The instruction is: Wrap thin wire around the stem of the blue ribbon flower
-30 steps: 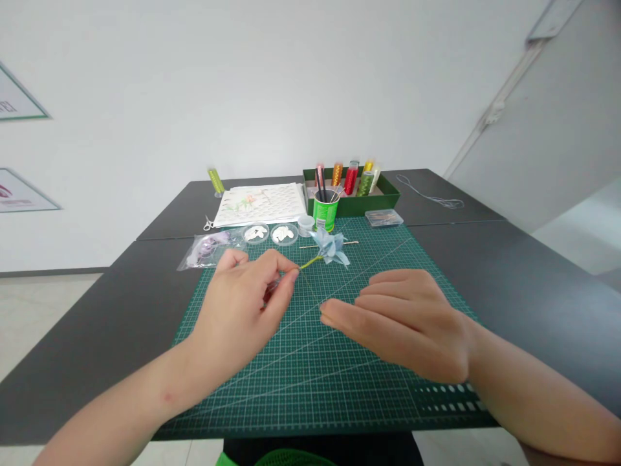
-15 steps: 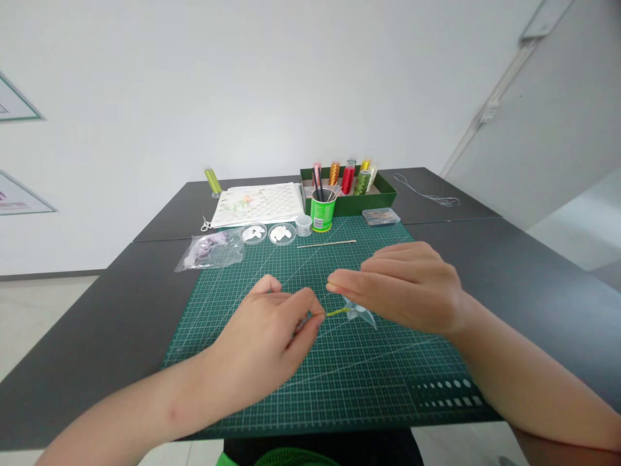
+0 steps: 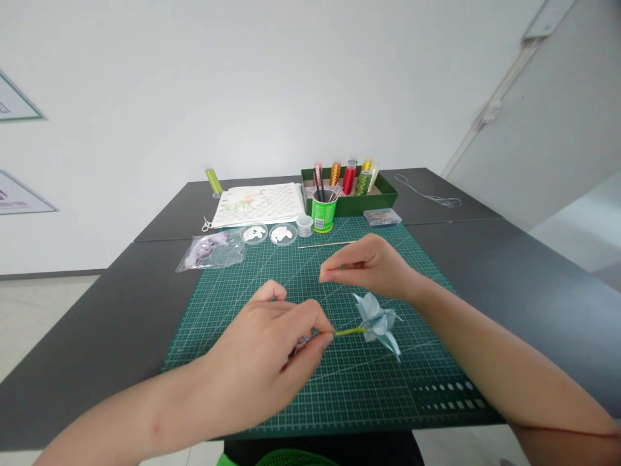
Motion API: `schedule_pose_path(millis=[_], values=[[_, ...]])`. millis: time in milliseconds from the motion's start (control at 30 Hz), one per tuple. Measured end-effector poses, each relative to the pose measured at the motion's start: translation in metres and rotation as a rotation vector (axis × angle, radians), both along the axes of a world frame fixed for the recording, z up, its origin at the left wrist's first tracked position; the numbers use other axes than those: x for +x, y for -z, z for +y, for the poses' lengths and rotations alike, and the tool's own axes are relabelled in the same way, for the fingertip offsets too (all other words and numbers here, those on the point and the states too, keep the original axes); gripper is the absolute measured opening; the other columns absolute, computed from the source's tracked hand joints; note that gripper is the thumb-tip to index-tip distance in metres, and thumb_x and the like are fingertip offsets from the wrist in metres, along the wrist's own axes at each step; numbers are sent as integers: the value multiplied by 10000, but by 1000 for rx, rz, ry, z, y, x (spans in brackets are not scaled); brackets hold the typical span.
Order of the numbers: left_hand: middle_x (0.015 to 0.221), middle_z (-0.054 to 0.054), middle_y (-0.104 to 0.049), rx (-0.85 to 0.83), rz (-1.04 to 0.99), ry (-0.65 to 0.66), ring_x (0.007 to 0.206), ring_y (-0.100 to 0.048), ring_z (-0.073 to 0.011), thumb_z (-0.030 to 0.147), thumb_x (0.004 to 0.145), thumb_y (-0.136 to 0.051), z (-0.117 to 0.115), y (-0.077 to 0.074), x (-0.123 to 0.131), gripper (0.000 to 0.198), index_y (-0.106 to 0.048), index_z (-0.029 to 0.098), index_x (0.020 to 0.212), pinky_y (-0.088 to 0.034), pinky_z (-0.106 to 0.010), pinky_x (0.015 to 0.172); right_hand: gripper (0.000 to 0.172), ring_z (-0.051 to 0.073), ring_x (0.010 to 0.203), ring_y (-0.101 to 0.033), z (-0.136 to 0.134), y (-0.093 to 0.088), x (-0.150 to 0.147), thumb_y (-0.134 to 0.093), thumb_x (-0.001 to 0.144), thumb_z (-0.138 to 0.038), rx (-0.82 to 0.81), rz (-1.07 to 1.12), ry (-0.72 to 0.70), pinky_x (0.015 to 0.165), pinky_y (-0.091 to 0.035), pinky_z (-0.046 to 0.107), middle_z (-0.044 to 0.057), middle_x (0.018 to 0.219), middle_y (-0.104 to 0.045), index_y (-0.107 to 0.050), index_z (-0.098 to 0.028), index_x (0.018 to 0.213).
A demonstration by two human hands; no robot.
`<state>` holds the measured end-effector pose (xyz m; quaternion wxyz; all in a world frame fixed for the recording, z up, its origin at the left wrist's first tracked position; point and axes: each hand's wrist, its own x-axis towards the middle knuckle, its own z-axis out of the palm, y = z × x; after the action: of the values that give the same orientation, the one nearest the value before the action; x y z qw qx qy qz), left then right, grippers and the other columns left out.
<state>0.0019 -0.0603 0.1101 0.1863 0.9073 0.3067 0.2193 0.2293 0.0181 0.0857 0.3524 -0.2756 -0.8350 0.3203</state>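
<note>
A pale blue artificial flower (image 3: 378, 320) with pointed petals hangs sideways above the green cutting mat (image 3: 272, 414). Its thin yellow-green stem (image 3: 350, 331) runs left into the pinched thumb and forefinger of my left hand (image 3: 279, 346). Beyond the flower and a little higher, my right hand (image 3: 369, 262) is closed, its fingertips pressed together and pointing left, apart from the petals. Whatever it pinches is too fine to make out. Behind that hand a thin stick (image 3: 325, 244) lies on the mat, its right end hidden.
A green can (image 3: 323, 212) with dark sticks stands before a green box (image 3: 361, 206) of thread spools. Two dishes of white pieces (image 3: 283, 234), a small round container (image 3: 305, 225), a plastic bag (image 3: 211, 251), white sheets (image 3: 259, 206) and a clear case (image 3: 382, 217) lie around.
My right hand has moved up and left, away from the flower, its fingers now pinched. The flower has come into fuller view as my left hand shifts slightly right and toward me.
</note>
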Motion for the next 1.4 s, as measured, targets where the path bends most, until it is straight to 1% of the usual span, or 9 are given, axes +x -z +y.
schedule_pose_path(millis=[133, 300, 367, 467, 567, 733, 900, 1167, 1400], values=[[546, 128, -543, 17, -39, -12, 478, -461, -93, 142, 1007, -461, 0, -4, -4, 154, -512, 221, 885, -364, -324, 747, 283, 65, 535, -442, -2, 5, -7, -668, 930, -347, -27, 3, -14, 485, -323, 191, 1, 624, -646, -764, -108, 814], [520, 109, -574, 244, -158, -188, 544, -548, -138, 169, 998, -488, 7, -7, -11, 128, -552, 246, 918, -397, -340, 721, 377, 77, 551, -443, -8, 12, -15, -561, 994, -365, 67, -65, 48, 523, -346, 197, -16, 592, -569, -670, -122, 726], [517, 106, -579, 322, -162, -283, 532, -549, -144, 187, 1002, -498, 11, -9, -13, 117, -567, 249, 930, -405, -350, 719, 342, 68, 519, -450, -14, 12, -17, -509, 1024, -318, 187, -85, 57, 517, -338, 191, -28, 585, -566, -671, -127, 791], [554, 102, -619, 420, -126, -412, 510, -534, -145, 209, 1012, -504, 15, -12, -15, 100, -575, 248, 953, -411, -359, 724, 265, 61, 465, -423, -28, 7, -18, -459, 1050, -245, 477, -143, 39, 480, -287, 204, -48, 567, -556, -669, -126, 941], [595, 99, -649, 485, -96, -462, 512, -529, -144, 205, 1015, -515, 18, -12, -17, 87, -577, 249, 972, -418, -359, 740, 197, 65, 455, -429, -43, -2, -17, -472, 1038, -182, 704, -166, 42, 465, -279, 236, -39, 593, -604, -644, -125, 960], [619, 81, -666, 519, -42, -450, 541, -550, -155, 227, 1020, -509, 22, -6, -17, 101, -594, 246, 967, -413, -368, 753, 116, 67, 476, -507, -57, -18, -10, -512, 1011, -124, 811, -142, 82, 470, -348, 246, -24, 652, -683, -626, -132, 1032], [599, 90, -640, 513, 24, -417, 516, -519, -137, 226, 1027, -494, 24, -4, -15, 108, -581, 233, 964, -382, -368, 784, 95, 60, 466, -504, -62, -30, -6, -558, 998, -131, 817, -172, 112, 470, -352, 254, -32, 626, -669, -628, -150, 937], [634, 75, -641, 460, 90, -234, 478, -453, -108, 169, 1033, -422, 22, 3, -7, 151, -535, 201, 938, -323, -349, 725, 40, 77, 476, -485, -67, -31, -3, -599, 978, -154, 897, -203, 118, 478, -351, 270, -53, 570, -586, -635, -157, 996], [614, 79, -552, 351, 108, -48, 498, -446, -112, 180, 1055, -377, 15, 12, -1, 229, -475, 201, 849, -308, -351, 747, 51, 88, 489, -490, -64, -34, 3, -581, 979, -125, 912, -235, 127, 493, -353, 282, -32, 617, -623, -616, -152, 1004]])
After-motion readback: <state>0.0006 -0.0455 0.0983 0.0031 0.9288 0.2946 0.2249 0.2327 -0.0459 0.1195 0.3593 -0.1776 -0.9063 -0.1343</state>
